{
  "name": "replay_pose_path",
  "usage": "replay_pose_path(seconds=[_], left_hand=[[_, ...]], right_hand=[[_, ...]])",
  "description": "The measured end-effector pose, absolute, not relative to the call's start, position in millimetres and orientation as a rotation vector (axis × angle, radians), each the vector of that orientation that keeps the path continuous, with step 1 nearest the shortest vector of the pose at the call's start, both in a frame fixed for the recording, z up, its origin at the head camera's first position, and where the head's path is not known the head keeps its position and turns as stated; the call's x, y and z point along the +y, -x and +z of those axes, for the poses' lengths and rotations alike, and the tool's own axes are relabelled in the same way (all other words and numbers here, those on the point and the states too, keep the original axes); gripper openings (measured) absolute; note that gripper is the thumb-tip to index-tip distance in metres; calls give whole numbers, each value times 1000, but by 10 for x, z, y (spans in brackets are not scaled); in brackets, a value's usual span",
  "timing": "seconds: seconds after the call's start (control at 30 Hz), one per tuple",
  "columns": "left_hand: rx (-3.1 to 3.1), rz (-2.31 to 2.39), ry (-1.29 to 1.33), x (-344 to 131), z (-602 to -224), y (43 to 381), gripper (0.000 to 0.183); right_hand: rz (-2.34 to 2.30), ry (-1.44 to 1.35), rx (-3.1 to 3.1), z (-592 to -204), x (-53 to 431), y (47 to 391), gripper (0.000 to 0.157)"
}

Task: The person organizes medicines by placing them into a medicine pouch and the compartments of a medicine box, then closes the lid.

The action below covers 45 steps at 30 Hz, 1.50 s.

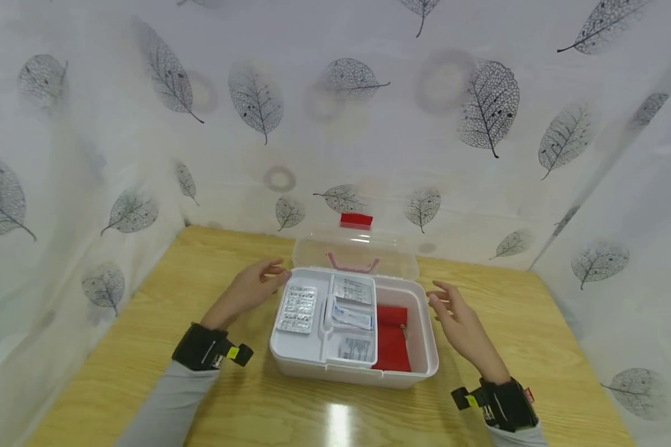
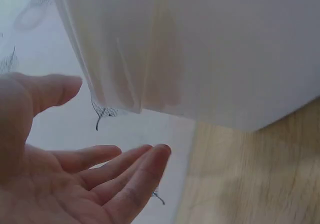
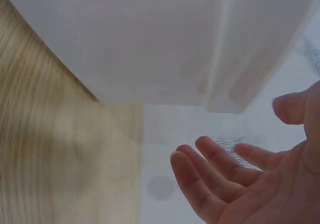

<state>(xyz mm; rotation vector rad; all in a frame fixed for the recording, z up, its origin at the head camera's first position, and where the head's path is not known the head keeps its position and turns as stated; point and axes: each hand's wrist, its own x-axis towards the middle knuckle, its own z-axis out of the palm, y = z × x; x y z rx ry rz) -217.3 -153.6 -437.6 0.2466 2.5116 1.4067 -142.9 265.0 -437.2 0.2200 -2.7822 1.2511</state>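
Observation:
A white plastic box (image 1: 349, 375) stands with its clear lid (image 1: 313, 254) tipped back. Inside, a white tray (image 1: 299, 347) carries a silver blister pack (image 1: 298, 310) on the left; small packets, including a blue-and-white one (image 1: 352, 317), lie in its right compartments. Beside the tray, a red pouch (image 1: 392, 347) lies in the box. My left hand (image 1: 250, 288) is at the box's back left corner, fingers loosely bent; whether its thumb touches the rim, I cannot tell. To the right, my other hand (image 1: 463, 320) hovers by the side wall (image 3: 125, 49), holding nothing.
A wooden table (image 1: 246, 397) bears the box. Behind and at both sides hangs a white leaf-patterned curtain (image 1: 380, 143). The lid has a red latch (image 1: 356, 221) at its top, and a pink handle (image 1: 353, 269) shows near the hinge.

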Motion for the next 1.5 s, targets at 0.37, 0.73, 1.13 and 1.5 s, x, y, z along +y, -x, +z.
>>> replay_pose_path(seconds=[0.37,0.73,1.13,1.5], left_hand=[[2230,1489,-411,-1481,-4537,2349,84],[2221,1579,-435,-1505,-4528,2319,82],[2586,1627,-688,-1480,-4563,2289,84],[3037,1545,-843,-1389,-4494,2075,72]], right_hand=[[1777,-104,-2836,-4556,2626,1616,66],[1904,-96,-2710,-4524,2544,1608,62],[1838,-160,-2408,-4633,2460,1677,62],[1413,-187,-2306,-4489,2301,1577,59]])
